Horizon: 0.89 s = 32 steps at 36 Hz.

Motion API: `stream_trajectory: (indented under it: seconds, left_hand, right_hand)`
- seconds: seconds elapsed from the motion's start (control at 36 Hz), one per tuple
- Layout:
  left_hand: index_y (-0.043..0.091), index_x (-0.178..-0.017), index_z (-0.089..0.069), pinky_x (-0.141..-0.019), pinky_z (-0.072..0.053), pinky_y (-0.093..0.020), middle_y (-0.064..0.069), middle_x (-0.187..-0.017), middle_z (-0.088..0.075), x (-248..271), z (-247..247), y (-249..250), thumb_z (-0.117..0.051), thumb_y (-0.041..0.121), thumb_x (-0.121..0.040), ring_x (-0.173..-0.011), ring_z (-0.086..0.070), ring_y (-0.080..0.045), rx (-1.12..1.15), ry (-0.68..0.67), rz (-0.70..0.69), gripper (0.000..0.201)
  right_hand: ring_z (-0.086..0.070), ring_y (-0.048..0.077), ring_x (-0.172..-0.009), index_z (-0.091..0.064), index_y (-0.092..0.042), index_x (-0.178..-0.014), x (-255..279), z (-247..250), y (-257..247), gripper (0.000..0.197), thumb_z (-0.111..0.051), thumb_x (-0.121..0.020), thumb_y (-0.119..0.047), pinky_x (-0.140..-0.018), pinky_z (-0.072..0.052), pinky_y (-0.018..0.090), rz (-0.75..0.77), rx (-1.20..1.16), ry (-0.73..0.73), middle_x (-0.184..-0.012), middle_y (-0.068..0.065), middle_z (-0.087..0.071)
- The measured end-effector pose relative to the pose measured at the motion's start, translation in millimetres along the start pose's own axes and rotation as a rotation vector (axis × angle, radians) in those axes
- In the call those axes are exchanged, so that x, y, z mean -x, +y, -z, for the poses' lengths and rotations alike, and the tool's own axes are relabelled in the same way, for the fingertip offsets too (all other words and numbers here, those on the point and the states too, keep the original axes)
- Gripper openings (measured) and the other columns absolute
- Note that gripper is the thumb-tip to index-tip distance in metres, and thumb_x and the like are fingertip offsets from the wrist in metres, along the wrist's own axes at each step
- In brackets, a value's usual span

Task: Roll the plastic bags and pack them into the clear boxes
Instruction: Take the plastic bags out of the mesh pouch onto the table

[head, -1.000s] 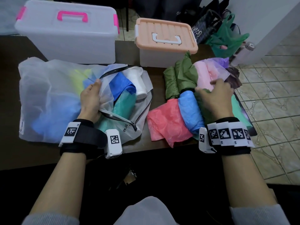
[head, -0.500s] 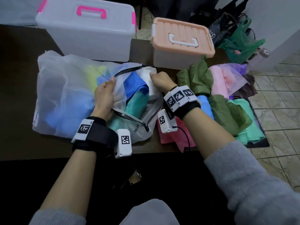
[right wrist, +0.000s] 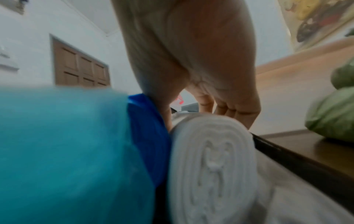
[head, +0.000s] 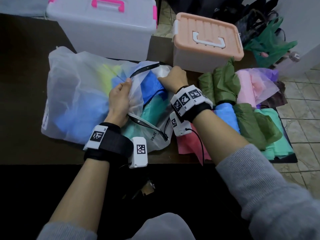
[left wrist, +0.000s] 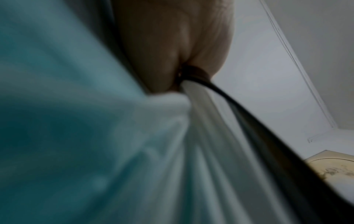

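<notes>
A large translucent zip pouch [head: 74,94] lies on the dark table, stuffed with rolled bags. My left hand [head: 121,99] grips the pouch's black-zippered rim [left wrist: 193,78] and holds its mouth apart. Inside the mouth, my right hand [head: 173,77] curls around a white roll of bags [right wrist: 210,159], which sits beside a dark blue roll [head: 150,85] and a teal roll [head: 152,111]. To the right of the pouch lie loose and rolled bags: olive green [head: 223,84], pink [head: 251,84], light blue [head: 226,115], red [head: 188,144], mint [head: 273,132].
Two lidded clear boxes stand at the back: a big one with pink handle [head: 107,23] and a smaller one with peach lid [head: 206,40]. More bags hang off the table's right edge over the tiled floor [head: 303,127]. A green bag [head: 270,44] lies behind.
My right hand left the pile of coloured bags on the right, crossed to the pouch mouth and took hold of the white roll. The left hand kept holding the pouch rim.
</notes>
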<state>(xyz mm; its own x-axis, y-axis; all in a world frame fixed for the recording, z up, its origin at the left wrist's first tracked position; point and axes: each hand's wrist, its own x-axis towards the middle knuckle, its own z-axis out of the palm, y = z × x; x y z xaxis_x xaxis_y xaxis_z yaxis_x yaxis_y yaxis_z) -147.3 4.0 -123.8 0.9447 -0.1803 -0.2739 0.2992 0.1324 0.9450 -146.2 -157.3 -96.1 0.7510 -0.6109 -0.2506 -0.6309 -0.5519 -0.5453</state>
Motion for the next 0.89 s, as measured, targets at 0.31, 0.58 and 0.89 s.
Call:
stream_trajectory:
  seconds: [0.31,0.58,0.89]
  left_hand:
    - [0.013,-0.077,-0.058,-0.067,-0.043,-0.029,-0.004,-0.077,-0.055,-1.7,-0.9,-1.7,-0.05,0.024,-0.098,-0.076,-0.049,-0.02,0.042,-0.025,0.001,0.025]
    - [0.01,-0.09,-0.059,-0.076,-0.039,-0.036,-0.014,-0.092,-0.052,-1.5,0.9,0.8,-0.051,0.029,-0.097,-0.085,-0.047,-0.023,0.033,-0.023,0.024,0.021]
    - [0.018,-0.077,-0.054,-0.06,-0.038,-0.025,-0.002,-0.074,-0.049,-4.1,-0.5,-3.6,-0.049,0.028,-0.098,-0.064,-0.044,-0.013,0.04,-0.01,0.007,0.023]
  right_hand:
    - [-0.048,0.028,-0.124,-0.041,-0.003,-0.138,-1.5,7.0,5.3,0.061,-0.052,-0.093,-0.042,-0.098,-0.038,0.028,0.039,-0.043,-0.212,-0.139,0.013,-0.049]
    - [-0.053,0.021,-0.089,-0.061,-0.002,-0.106,-11.3,16.6,32.8,0.043,-0.058,-0.09,-0.041,-0.073,-0.039,0.028,0.119,-0.088,-0.127,-0.097,0.009,-0.057]
    - [-0.064,0.025,-0.096,-0.06,0.003,-0.109,27.8,61.5,48.3,0.032,-0.061,-0.091,-0.023,-0.088,-0.052,0.039,0.051,-0.656,-0.099,-0.109,0.017,-0.066]
